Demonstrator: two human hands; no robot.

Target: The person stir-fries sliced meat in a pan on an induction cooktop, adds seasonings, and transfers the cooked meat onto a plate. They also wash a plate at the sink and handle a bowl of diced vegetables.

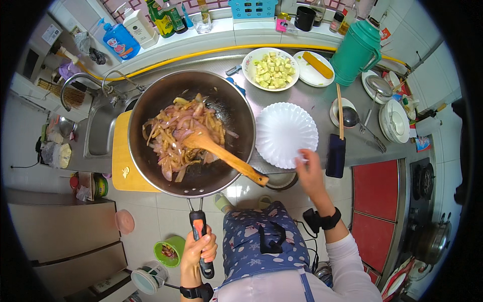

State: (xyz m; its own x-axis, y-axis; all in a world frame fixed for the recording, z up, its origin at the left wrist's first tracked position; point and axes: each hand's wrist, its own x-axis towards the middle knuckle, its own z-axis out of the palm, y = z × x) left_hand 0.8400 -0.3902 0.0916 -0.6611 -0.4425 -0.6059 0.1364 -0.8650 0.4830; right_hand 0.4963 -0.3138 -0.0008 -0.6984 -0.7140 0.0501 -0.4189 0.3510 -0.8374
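My left hand grips the black handle of a wok, which is raised in front of me over the counter. Cooked onion slices and strips of food lie in the wok, and a wooden spatula rests in them, its handle over the rim. At the near edge of a white scalloped plate is my right hand, its fingertips at the rim; whether they pinch it is unclear. Beyond the plate stands a floral bowl of pale green cubes.
A yellow cutting board lies partly under the wok, beside the sink. Right of the plate are a phone, chopsticks and a bowl with a ladle. A green thermos stands at the back right.
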